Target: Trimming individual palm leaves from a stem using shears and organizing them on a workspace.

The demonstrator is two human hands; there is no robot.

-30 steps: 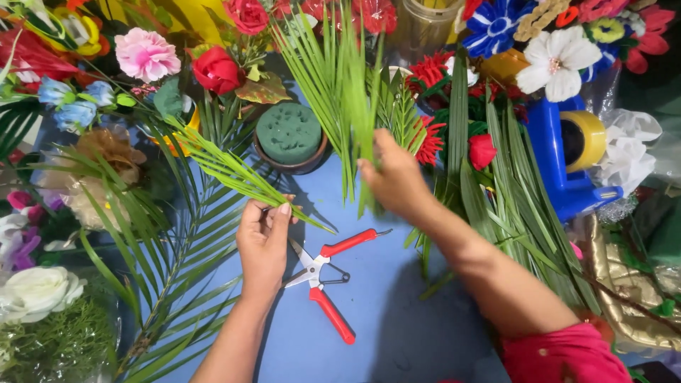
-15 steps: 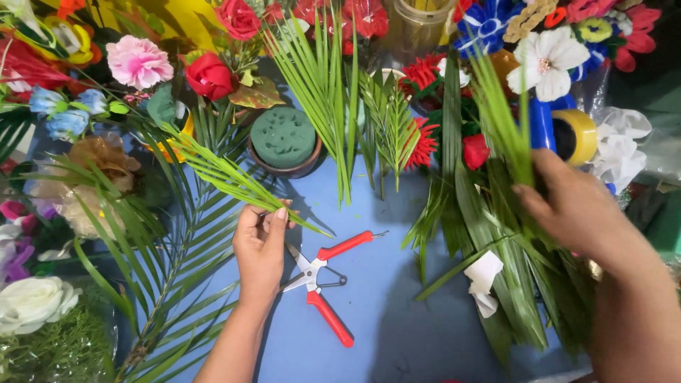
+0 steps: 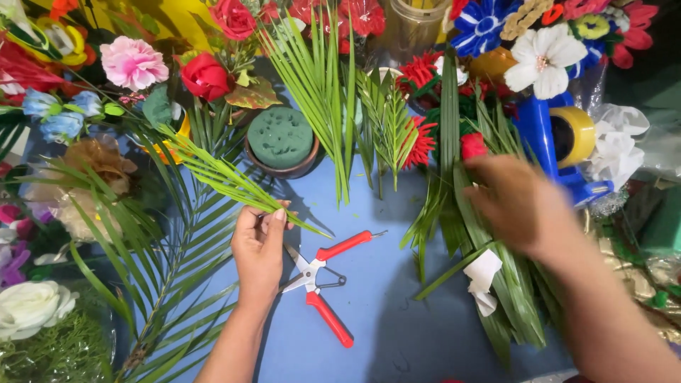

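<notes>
My left hand pinches the stem end of a cut palm frond piece that points up-left over the blue table. Red-handled pruning shears lie open on the table just right of that hand. My right hand is blurred, hovering over a bundle of long green leaves at the right; its fingers look spread with nothing gripped. A bowl holding green floral foam sits behind the shears. Upright palm leaves stand beside it.
Artificial flowers ring the table: pink and red roses at back left, a white rose front left, a white flower back right. A large palm frond lies left. A blue tape dispenser stands right.
My right hand let go of the upright leaves at the back centre and swung right and down over the leaf bundle. My left hand and the shears stayed put.
</notes>
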